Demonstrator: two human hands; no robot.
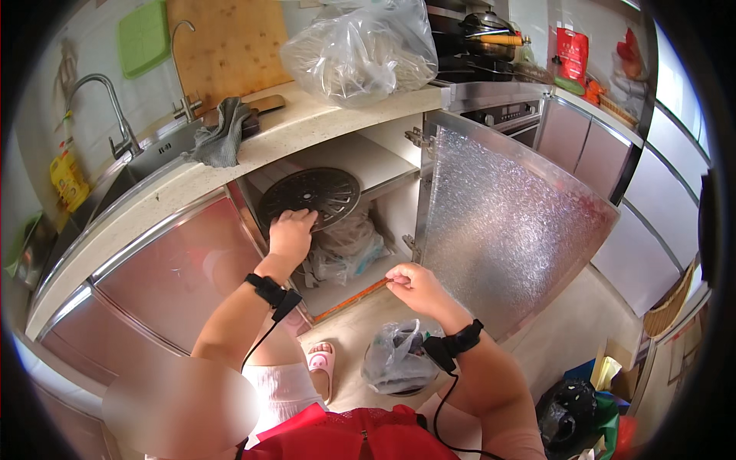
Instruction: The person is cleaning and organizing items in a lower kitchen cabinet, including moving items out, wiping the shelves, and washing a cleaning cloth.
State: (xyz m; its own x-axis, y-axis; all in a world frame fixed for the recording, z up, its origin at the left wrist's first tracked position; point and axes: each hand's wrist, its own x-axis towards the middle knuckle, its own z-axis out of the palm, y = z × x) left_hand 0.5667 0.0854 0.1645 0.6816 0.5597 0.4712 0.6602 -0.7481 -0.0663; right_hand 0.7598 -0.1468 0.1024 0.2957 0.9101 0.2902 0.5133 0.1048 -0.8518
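A round black slotted plate is at the opening of a low cabinet. My left hand grips its near rim, fingers on top; the thumb is mostly hidden. Below the plate, a clear plastic bag with hard-to-make-out contents rests on the cabinet floor. My right hand is by the orange-brown front edge of that floor, its fingers curled and fingertips together. Whether it pinches anything small does not show. The foil-faced cabinet door is swung wide to the right.
A large clear plastic bag sits on the counter, left of the stove. A grey cloth hangs over the sink's edge. A bag-lined bin stands on the floor near my feet; a black bag lies lower right.
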